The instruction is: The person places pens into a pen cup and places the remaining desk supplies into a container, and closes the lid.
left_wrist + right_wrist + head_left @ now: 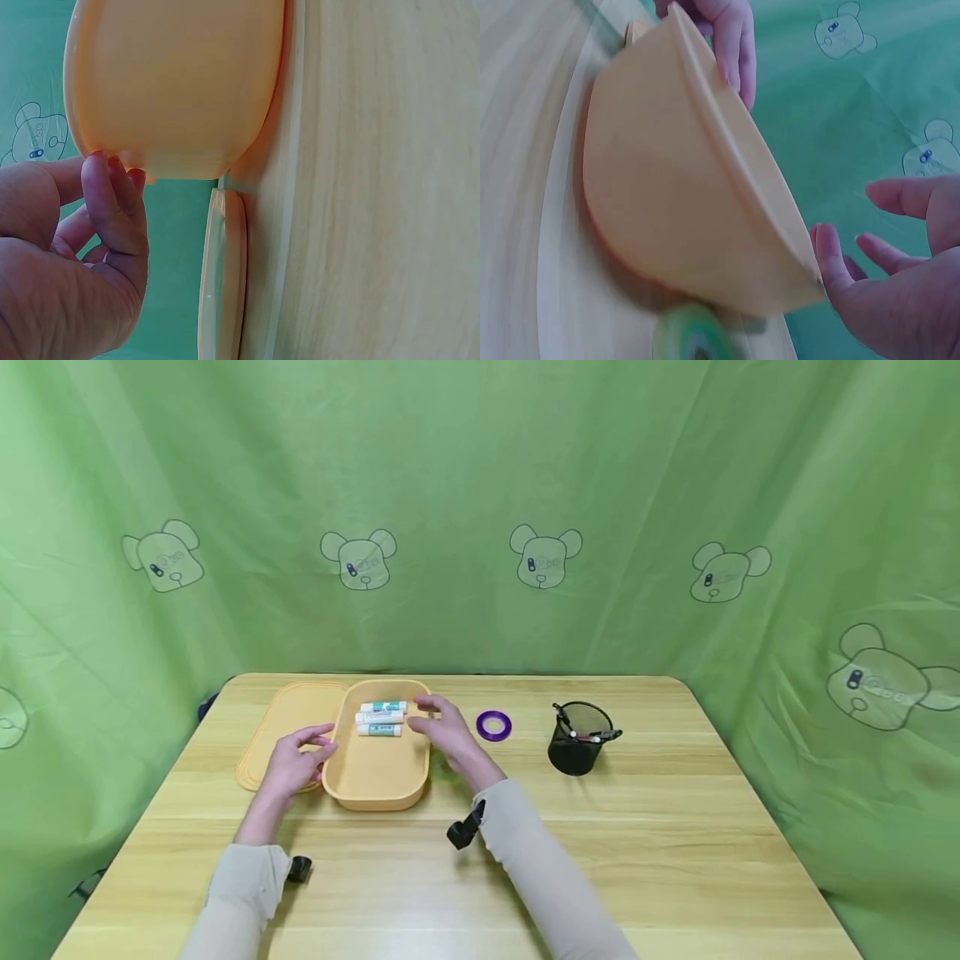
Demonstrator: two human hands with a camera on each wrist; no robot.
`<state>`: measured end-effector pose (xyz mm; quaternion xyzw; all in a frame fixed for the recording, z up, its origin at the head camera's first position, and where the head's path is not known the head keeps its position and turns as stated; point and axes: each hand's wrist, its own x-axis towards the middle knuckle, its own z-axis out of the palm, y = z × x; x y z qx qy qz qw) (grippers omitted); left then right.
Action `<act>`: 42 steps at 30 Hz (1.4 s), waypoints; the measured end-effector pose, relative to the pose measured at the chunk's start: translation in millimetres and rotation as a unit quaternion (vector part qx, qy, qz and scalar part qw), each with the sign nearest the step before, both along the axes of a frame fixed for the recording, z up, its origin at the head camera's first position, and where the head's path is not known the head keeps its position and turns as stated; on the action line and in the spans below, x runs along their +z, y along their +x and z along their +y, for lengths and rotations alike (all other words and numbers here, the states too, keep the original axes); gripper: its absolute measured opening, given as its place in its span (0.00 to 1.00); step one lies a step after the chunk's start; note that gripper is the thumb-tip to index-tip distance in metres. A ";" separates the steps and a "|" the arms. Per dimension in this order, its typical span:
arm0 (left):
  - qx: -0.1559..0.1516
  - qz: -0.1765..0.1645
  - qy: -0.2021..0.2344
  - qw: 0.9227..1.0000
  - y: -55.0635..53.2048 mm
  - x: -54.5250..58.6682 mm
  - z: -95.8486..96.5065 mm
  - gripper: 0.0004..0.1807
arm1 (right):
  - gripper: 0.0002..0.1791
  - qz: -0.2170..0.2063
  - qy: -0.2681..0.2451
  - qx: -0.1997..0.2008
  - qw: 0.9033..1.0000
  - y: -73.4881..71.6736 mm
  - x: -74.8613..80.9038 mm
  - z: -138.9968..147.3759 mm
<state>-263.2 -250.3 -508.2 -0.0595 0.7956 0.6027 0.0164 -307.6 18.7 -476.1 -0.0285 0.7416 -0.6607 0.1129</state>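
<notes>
Several white glue sticks point(380, 718) with teal and green labels lie side by side in the far part of a shallow yellow-orange plastic box point(375, 800). My left hand point(291, 764) is at the box's left side, fingers spread; in the left wrist view its fingertips point(97, 159) rest on the outer wall near the rim. At the right side, my right hand point(448, 731) reaches over the rim, thumb and fingers apart and holding nothing. One of its fingers is right at the rim in the right wrist view. A blurred green round thing point(694, 334) lies beside the box.
The matching flat lid point(277, 727) lies left of the box, partly behind my left hand. A purple tape roll point(493, 725) is to the right. Farther right stands a black mesh pen cup point(573, 752) with pens. A green curtain point(480, 460) hangs beyond the wooden table point(675, 860).
</notes>
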 end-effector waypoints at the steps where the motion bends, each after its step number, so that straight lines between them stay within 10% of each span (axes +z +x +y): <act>1: 0.001 0.001 -0.001 1.000 0.1 -0.1 -0.3 0.28 | 0.30 0.005 0.002 0.001 1.000 -0.6 -0.5 4.4; 13: 0.005 0.002 -0.004 1.000 0.3 0.5 -1.6 0.27 | 0.31 0.018 -0.009 -0.044 0.999 -18.5 -19.1 67.9; 42: 0.003 -0.004 0.003 1.000 -2.6 -2.2 -2.0 0.28 | 0.48 0.038 0.195 -0.140 0.970 -31.4 -60.2 121.2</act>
